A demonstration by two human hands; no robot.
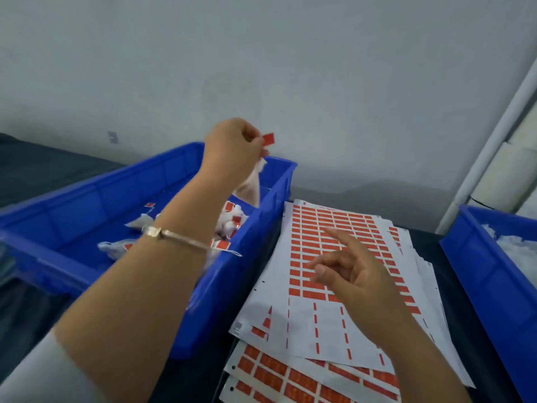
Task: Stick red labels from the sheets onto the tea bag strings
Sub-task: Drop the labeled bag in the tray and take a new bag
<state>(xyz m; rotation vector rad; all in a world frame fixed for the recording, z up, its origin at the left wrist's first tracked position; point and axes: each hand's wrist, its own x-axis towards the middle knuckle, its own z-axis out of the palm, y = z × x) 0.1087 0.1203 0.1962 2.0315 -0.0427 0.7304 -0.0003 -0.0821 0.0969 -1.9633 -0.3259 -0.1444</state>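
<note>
My left hand (232,146) pinches a tea bag (251,184) with its red label (268,139) up over the left blue bin (261,228). My right hand (348,271) hangs open, holding nothing, above the label sheet (334,234). If I let go too far over, the bag could miss the bin and land on the sheets.

No readable text on the red labels (325,245) or sheets (319,330)
</note>
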